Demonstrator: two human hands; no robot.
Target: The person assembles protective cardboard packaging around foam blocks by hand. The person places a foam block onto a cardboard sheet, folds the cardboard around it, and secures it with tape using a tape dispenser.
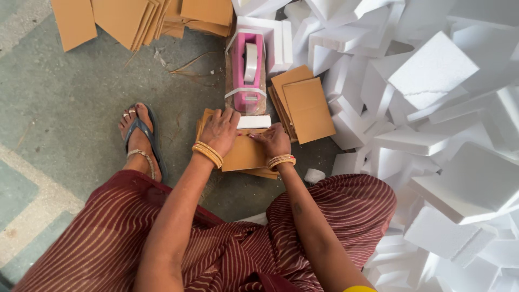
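**Cardboard sheet pressed flat on the floor**

Cardboard sheet [244, 154], tan and rectangular, lay on a small stack on the grey floor [75, 108], a white foam block [254, 121] at its far edge. We saw the left hand [220, 130] and right hand [274, 140] pressing it down, fingers bent, below a pink tape dispenser [247, 73].

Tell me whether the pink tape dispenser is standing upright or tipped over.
Upright. The pink tape dispenser sits on its base on the floor, tape roll on top, just beyond the left hand and right hand.
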